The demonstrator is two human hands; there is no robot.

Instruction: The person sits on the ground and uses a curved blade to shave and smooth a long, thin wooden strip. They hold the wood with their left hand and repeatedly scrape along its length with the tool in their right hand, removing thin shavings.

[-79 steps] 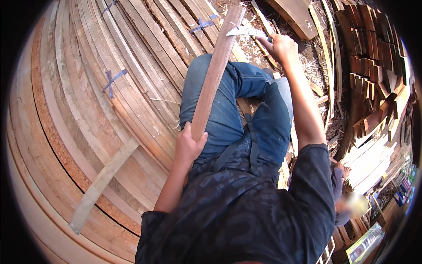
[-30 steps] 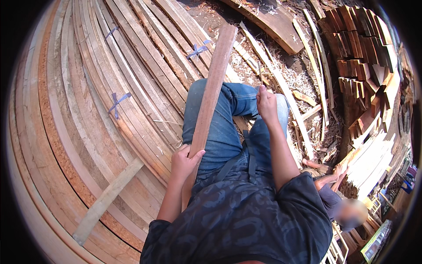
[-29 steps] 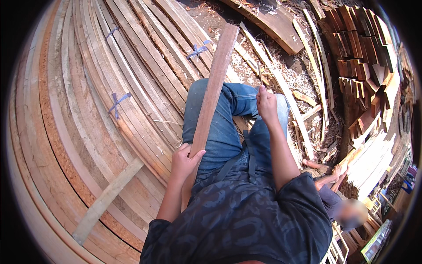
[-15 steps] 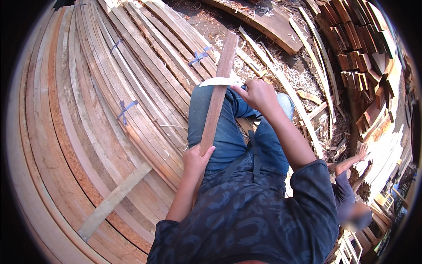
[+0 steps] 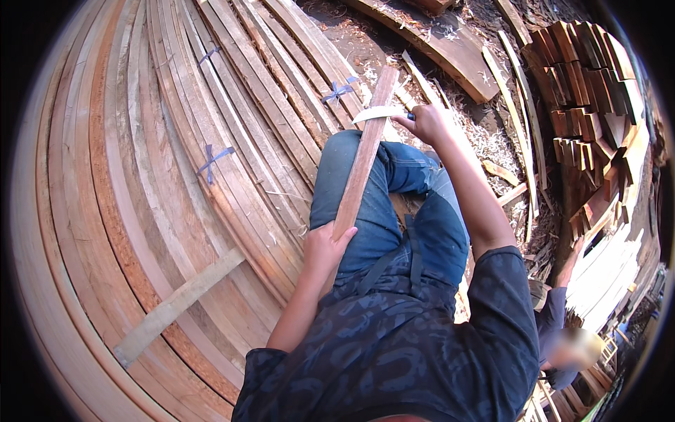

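My left hand point(image 5: 330, 246) is closed around the near end of a reddish-brown wooden slat point(image 5: 361, 172), which slants away from me across my thigh. Over the slat's far part lies the pale curved blade of a knife point(image 5: 371, 114), crossing it and apparently touching its upper face. The knife's dark handle sits in the closed fingers of my right hand point(image 5: 432, 125). The slat's lower end runs on beneath my left forearm and is hidden there.
Long stacked boards point(image 5: 140, 176) fill the left, some tied with blue strips point(image 5: 212, 164). A short batten point(image 5: 179, 304) lies across them. Shavings point(image 5: 496, 144) and a thick plank point(image 5: 450, 60) are ahead; piled timber point(image 5: 590, 105) stands right, near another person point(image 5: 555, 327).
The knife and my right hand have moved along the slat toward its far end. My left hand keeps its hold. The view has shifted slightly, and the other person at right has moved.
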